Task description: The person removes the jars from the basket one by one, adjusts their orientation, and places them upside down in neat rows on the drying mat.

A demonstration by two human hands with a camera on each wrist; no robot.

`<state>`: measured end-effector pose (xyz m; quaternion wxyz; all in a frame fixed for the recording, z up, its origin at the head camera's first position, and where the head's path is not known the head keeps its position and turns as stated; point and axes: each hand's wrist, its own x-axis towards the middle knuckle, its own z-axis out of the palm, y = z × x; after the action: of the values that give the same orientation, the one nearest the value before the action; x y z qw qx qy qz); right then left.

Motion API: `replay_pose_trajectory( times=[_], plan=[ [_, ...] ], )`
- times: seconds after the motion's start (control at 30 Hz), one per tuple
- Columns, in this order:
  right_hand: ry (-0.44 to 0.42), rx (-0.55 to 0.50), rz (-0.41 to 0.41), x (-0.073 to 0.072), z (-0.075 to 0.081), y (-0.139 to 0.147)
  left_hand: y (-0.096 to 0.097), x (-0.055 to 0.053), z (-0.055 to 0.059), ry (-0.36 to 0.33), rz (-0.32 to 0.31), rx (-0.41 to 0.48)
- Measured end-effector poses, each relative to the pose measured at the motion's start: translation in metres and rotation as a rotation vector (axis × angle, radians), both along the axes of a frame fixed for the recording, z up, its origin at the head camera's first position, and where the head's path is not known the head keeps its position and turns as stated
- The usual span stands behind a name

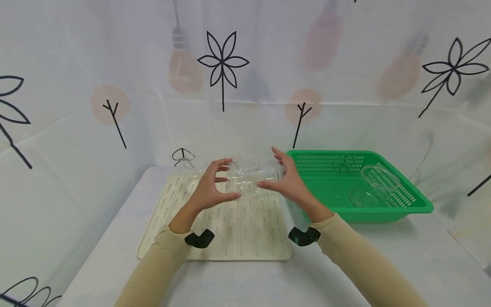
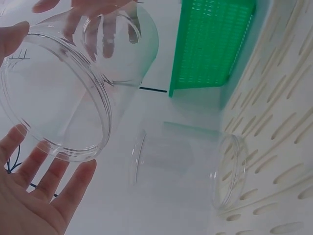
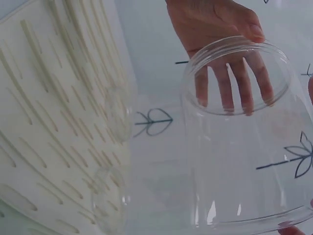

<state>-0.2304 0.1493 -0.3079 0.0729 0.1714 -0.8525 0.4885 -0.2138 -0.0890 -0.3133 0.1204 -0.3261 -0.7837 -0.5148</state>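
Note:
Both hands hold a clear jar (image 1: 258, 177) lying sideways in the air over the ribbed cream drying mat (image 1: 245, 238). My left hand (image 1: 211, 185) spans the ridged mouth, thumb below and fingers above; its fingertips touch the rim in the left wrist view. At the other end, the right hand (image 1: 285, 179) grips the base between thumb and fingers. The right wrist view shows the jar's wall (image 3: 234, 166) see-through, with the left hand (image 3: 220, 24) behind its mouth. Another clear jar (image 2: 178, 161) stands on the mat, partly hidden by the left hand in the head view.
A green perforated basket (image 1: 383, 209) stands to the right of the mat, with one clear jar (image 1: 368, 192) leaning inside it. Behind the table hangs a pale curtain (image 1: 245, 128) printed with flowers and bulbs. Two faint clear jars show on the mat in the right wrist view.

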Motion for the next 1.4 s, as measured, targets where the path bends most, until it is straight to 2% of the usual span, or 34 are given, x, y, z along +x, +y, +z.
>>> replay_pose_trajectory(
  times=[0.23,0.53,0.67,0.77,0.93,1.2,1.4],
  plan=[
    [-0.007,-0.113,-0.014,0.003,-0.015,0.0,-0.003,-0.024,-0.027,0.013,0.015,0.014],
    [-0.062,-0.293,-0.012,0.007,-0.037,-0.001,-0.004,-0.027,-0.031,0.03,0.005,0.05],
    [-0.084,-0.314,-0.036,0.009,-0.046,-0.004,-0.004,-0.028,-0.031,0.032,0.008,0.068],
    [-0.109,-0.319,-0.068,0.011,-0.051,-0.008,-0.004,-0.028,-0.031,0.024,0.011,0.086],
    [-0.149,-0.365,-0.072,0.013,-0.059,-0.014,-0.002,-0.025,-0.028,0.012,0.024,0.082],
    [-0.175,-0.394,-0.036,0.015,-0.065,-0.021,0.002,-0.002,-0.002,-0.018,0.028,0.103],
    [-0.153,-0.379,-0.029,0.016,-0.065,-0.022,0.003,0.001,-0.001,-0.046,0.024,0.091]
  ],
)
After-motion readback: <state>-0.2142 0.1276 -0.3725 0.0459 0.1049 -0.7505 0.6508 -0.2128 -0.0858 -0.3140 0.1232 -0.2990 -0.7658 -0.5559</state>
